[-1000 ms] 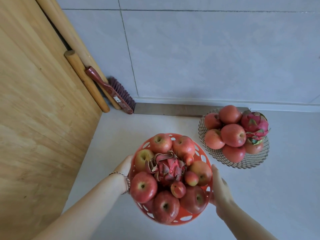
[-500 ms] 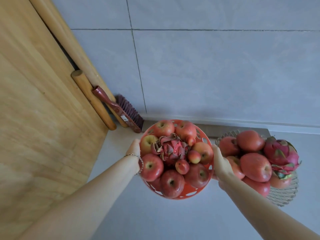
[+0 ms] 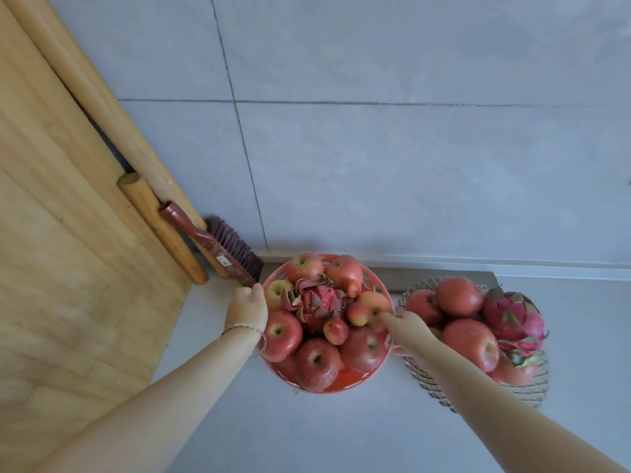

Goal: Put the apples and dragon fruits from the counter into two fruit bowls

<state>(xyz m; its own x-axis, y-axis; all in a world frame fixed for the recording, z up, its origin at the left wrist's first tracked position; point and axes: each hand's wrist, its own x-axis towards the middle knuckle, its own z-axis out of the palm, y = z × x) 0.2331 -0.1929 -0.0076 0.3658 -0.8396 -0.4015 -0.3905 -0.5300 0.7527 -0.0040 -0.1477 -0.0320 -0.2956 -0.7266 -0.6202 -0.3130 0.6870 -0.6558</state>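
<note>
An orange plastic bowl (image 3: 355, 380) full of red apples (image 3: 316, 361) sits near the back wall, with a dragon fruit (image 3: 319, 303) on top of the pile. My left hand (image 3: 246, 308) grips its left rim and my right hand (image 3: 404, 324) grips its right rim. Right beside it stands a wire fruit bowl (image 3: 432, 387) holding several apples (image 3: 471, 339) and a dragon fruit (image 3: 512, 315). The two bowls almost touch. My right forearm crosses over the wire bowl's left side.
A dark red hand brush (image 3: 218, 245) lies in the back corner, just left of the orange bowl. Wooden rolling pins (image 3: 160, 227) lean against a large wooden board (image 3: 61, 268) on the left. The pale counter (image 3: 324, 431) runs to the grey tiled wall (image 3: 375, 165).
Both hands have carried the orange bowl away from me toward the back wall, up beside the wire bowl. The view has tilted upward.
</note>
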